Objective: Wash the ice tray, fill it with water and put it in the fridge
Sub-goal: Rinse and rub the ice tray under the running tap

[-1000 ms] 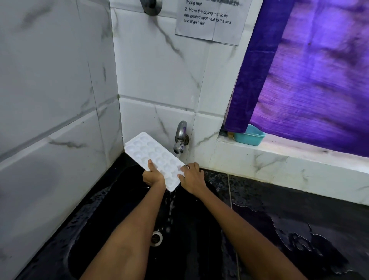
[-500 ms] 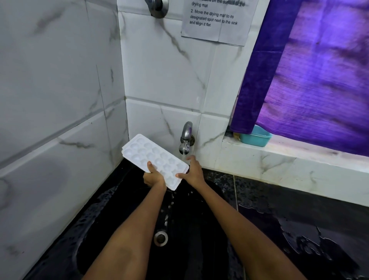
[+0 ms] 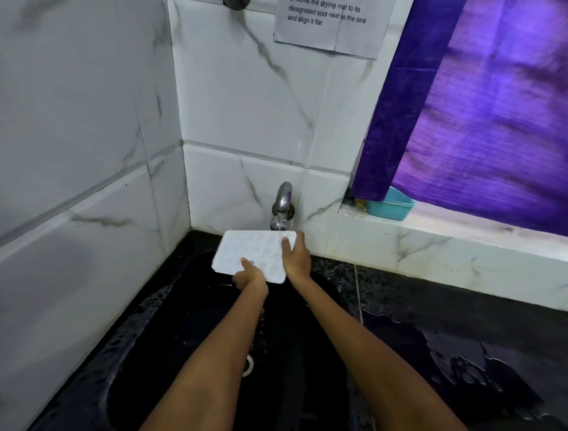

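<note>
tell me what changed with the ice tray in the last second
The ice tray swung from slanting up-left to lying level under the tap. The right hand slid to its far right corner. The left hand still grips the near edge, over the sink.

The tray (image 3: 252, 255) is motion-blurred, so its cups cannot be made out, and the left hand (image 3: 250, 275) and right hand (image 3: 296, 257) cover its near edge and right end, their fingers under it hidden. The tap's (image 3: 282, 204) spout mouth is hidden behind the tray's far edge, and any stream cannot be told. The top edge cuts off the paper note (image 3: 332, 27) and a metal fitting (image 3: 235, 3), and the curtain (image 3: 479, 117) hides part of the teal tub (image 3: 388, 207).
</note>
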{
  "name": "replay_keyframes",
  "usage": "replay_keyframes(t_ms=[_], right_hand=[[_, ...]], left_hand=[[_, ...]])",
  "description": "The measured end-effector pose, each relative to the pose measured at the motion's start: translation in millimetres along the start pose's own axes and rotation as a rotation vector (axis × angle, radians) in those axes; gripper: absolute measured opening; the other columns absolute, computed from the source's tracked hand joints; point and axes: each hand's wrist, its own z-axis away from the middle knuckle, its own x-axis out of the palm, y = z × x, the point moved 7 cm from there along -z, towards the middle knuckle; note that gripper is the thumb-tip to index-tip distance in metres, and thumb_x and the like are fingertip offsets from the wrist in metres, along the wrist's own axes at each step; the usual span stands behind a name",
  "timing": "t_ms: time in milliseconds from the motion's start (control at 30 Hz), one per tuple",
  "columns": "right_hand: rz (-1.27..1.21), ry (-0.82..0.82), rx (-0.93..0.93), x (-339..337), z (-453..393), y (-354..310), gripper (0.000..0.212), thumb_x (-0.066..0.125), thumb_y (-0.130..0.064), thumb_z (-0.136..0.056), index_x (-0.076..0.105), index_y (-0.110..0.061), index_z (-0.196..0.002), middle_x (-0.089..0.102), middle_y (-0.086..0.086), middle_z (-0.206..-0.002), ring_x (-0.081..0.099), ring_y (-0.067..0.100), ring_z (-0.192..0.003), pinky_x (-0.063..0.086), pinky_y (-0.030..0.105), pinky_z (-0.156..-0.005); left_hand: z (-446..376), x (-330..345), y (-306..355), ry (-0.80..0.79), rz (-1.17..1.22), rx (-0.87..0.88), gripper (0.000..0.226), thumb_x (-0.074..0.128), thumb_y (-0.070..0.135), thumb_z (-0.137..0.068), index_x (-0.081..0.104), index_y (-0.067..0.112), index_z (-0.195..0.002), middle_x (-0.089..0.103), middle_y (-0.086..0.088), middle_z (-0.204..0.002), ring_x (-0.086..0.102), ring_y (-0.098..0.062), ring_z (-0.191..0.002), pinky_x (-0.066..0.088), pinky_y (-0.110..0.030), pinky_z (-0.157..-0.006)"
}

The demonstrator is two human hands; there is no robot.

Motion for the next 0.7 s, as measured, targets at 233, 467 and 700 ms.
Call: replay_keyframes(t_ms=[233, 467, 700], right_hand=[[0.265, 0.079, -0.126, -29, -5, -13, 0.036, 0.034, -0.030, -0.100, 0.044, -0.003, -0.121, 0.064, 0.022, -0.104, 0.060, 0.038, -0.096, 0.044, 0.040, -0.074], [0.176, -0.064, -0.156, -33, 5, 5, 0.031, 0.039, -0.025, -0.099, 0.046, 0.003, -0.110, 0.063, 0.024, -0.095, 0.061, 0.036, -0.087, 0.038, 0.031, -0.064], [-0.174, -0.275, -0.014, -38, -12, 19, 0.017, 0.043, -0.019, -0.098, 0.054, -0.007, -0.105, 0.060, 0.008, -0.098, 0.057, 0.020, -0.088, 0.045, 0.031, -0.076]], left_hand=[[15, 57, 14, -0.282, -0.633, 0.309, 0.061, 0.025, 0.038, -0.101, 0.018, 0.003, -0.150, 0.021, -0.016, -0.157, 0.017, -0.034, -0.146, 0.012, -0.051, -0.119], [13, 78, 8, -0.377, -0.743, 0.283, 0.059, 0.015, 0.040, -0.100, 0.002, 0.017, -0.153, 0.001, -0.003, -0.162, -0.003, -0.028, -0.149, -0.003, -0.057, -0.117], [-44, 11, 19, -0.127, -0.757, 0.208, 0.070, 0.027, 0.058, -0.095, 0.026, 0.013, -0.148, 0.029, -0.015, -0.153, 0.029, -0.038, -0.139, 0.019, -0.056, -0.115]])
